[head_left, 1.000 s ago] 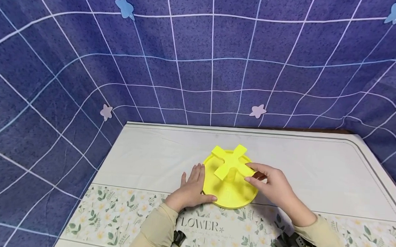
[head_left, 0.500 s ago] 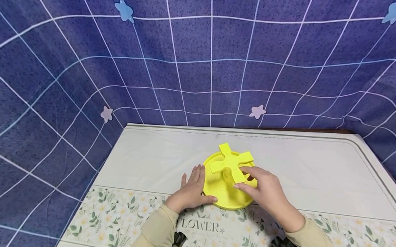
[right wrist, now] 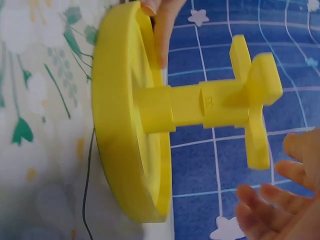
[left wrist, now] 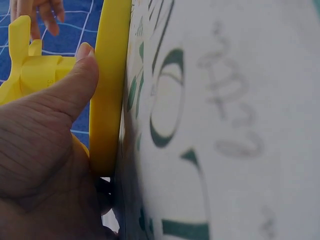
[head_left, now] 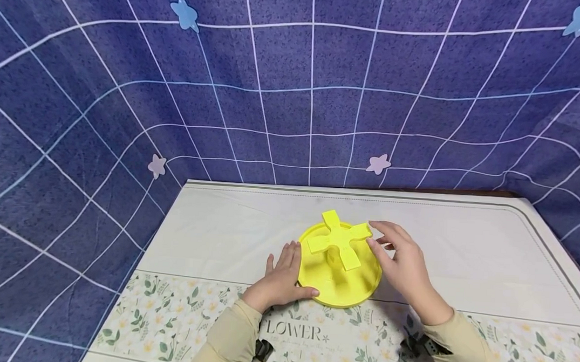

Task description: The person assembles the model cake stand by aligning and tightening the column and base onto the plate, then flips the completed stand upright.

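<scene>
A yellow round dish-shaped base [head_left: 337, 297] with a raised rim stands on the table. From its middle rises a stepped yellow stem [right wrist: 190, 106], topped by a yellow four-armed cross [head_left: 339, 238]. My left hand [head_left: 277, 280] presses against the base's left rim, fingers straight along the edge and thumb at the front rim; the left wrist view shows the thumb [left wrist: 75, 80] reaching over the rim. Beside the cross's right arm is my right hand [head_left: 403, 256], fingers loosely bent. The right wrist view shows a gap between those fingers [right wrist: 265, 200] and the cross.
The table has a white cover [head_left: 239, 227] with a flowered band and the printed word FLOWER [head_left: 295, 331] at the front. A dark blue gridded curtain [head_left: 283, 110] with star patches hangs behind and at the sides.
The cross has turned clockwise as seen from above, with the right hand gripping one arm. The right hand has let go and moved back right to another arm. The left hand stays put.
</scene>
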The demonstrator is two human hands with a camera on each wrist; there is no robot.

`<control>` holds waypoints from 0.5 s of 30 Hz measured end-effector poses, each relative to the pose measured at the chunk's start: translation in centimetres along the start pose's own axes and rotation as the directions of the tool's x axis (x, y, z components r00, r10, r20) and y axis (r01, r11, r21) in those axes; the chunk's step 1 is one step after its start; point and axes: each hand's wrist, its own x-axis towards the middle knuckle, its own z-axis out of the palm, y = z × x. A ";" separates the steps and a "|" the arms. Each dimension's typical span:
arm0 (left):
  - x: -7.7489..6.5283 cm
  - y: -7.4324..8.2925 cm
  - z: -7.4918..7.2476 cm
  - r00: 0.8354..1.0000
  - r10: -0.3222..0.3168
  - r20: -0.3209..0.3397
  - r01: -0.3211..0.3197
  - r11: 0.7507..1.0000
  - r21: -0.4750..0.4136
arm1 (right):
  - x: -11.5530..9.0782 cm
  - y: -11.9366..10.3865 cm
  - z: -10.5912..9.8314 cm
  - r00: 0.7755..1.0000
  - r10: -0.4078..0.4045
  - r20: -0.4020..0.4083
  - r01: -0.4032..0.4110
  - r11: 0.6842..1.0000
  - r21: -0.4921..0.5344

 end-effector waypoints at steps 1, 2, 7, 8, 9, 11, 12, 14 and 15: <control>0.0 0.0 0.0 1.000 -0.001 0.000 0.001 1.000 0.000 | 0.1 0.2 0.0 0.999 0.014 0.035 -0.014 1.000 0.020; 0.0 0.0 0.0 1.000 -0.002 0.000 0.002 1.000 0.000 | 0.2 0.4 0.0 0.997 0.031 0.073 -0.035 0.998 0.051; -0.1 0.1 0.2 1.000 0.006 -0.001 -0.006 1.000 -0.004 | 0.2 1.1 0.1 0.974 0.106 0.202 -0.141 0.975 0.170; -0.1 0.1 0.2 1.000 0.009 -0.001 -0.009 1.000 -0.004 | 0.1 1.2 0.1 0.971 0.114 0.211 -0.155 0.969 0.192; -0.1 0.1 0.2 1.000 0.011 -0.003 -0.011 1.000 -0.006 | 0.1 1.3 0.1 0.970 0.120 0.213 -0.164 0.965 0.202; 0.0 0.1 0.2 1.000 0.017 -0.010 -0.018 1.000 -0.011 | 0.0 1.4 0.0 0.969 0.134 0.210 -0.179 0.960 0.214; 0.0 0.1 0.2 1.000 0.015 -0.010 -0.015 1.000 -0.013 | 0.0 1.5 0.0 0.968 0.142 0.206 -0.185 0.960 0.210; 0.0 0.0 0.1 1.000 0.013 -0.010 -0.013 1.000 -0.013 | -0.1 1.5 -0.1 0.969 0.149 0.197 -0.188 0.962 0.198; 0.0 0.0 0.1 1.000 0.013 -0.012 -0.014 1.000 -0.014 | -0.2 1.5 -0.2 0.970 0.151 0.193 -0.187 0.964 0.189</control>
